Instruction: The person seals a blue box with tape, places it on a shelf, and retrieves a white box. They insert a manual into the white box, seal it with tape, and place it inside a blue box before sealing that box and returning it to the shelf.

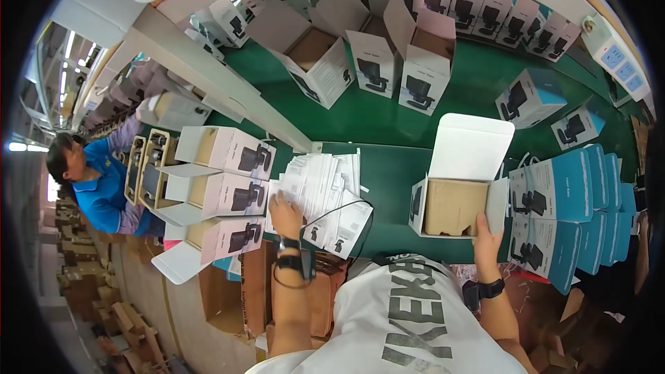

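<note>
My left hand point(285, 216) lies with its fingers reaching over the left edge of a loose pile of white printed leaflets point(331, 187). Its fingertips touch the paper there, and no lifted sheet shows in them. To the right, an open white carton point(465, 135) stands with its lid flap raised and a brown cardboard insert point(455, 208) filling it. My right hand point(488, 239) grips the carton's near right side, thumb at the rim and the other fingers mostly hidden. A black cable point(346, 205) from the device on my left wrist loops across the leaflets.
Three open white cartons point(239, 197) are stacked at the left, beside a co-worker in blue point(104, 180). Blue-and-white cartons point(571, 183) crowd the right. More open cartons point(422, 69) stand on the green bench point(291, 90) behind a white post point(228, 76). A socket strip point(620, 62) hangs far right.
</note>
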### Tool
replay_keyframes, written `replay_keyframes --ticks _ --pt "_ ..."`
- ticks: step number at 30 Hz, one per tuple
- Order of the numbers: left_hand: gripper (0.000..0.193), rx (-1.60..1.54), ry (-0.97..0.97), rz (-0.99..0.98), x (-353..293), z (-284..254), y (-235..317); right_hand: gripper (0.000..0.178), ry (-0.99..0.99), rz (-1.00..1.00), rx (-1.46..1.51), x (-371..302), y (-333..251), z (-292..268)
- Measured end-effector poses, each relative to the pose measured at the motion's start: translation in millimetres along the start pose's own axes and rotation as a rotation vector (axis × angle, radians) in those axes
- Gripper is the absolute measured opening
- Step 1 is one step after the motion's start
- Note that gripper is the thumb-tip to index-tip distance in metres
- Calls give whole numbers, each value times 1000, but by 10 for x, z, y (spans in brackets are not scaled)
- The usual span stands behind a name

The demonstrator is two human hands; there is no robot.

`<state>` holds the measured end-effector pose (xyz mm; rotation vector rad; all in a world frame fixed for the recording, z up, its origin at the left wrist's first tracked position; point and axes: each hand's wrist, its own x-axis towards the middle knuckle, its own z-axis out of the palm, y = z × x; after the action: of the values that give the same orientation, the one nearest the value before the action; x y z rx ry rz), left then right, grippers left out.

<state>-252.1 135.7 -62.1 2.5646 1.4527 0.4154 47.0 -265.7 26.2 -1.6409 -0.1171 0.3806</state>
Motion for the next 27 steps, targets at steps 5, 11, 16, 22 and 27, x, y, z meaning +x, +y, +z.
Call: replay_keyframes --ticks 5,11,16,22,27 --pt "46 178 9 73 219 498 -299 48 -59 13 6 -70 -35 56" --pt "28 129 -272 -130 609 183 318 51 -14 20 -42 -222 -14 -154" --pt "18 -27 7 -73 562 -102 419 42 -235 12 -130 -391 101 -546" --pt "66 -1768 -34 -170 -53 -1420 2299 28 -197 122 -120 -516 229 -673" --pt "81 -2108 -369 330 -525 -2324 2858 26 -278 139 -137 -463 191 -819"
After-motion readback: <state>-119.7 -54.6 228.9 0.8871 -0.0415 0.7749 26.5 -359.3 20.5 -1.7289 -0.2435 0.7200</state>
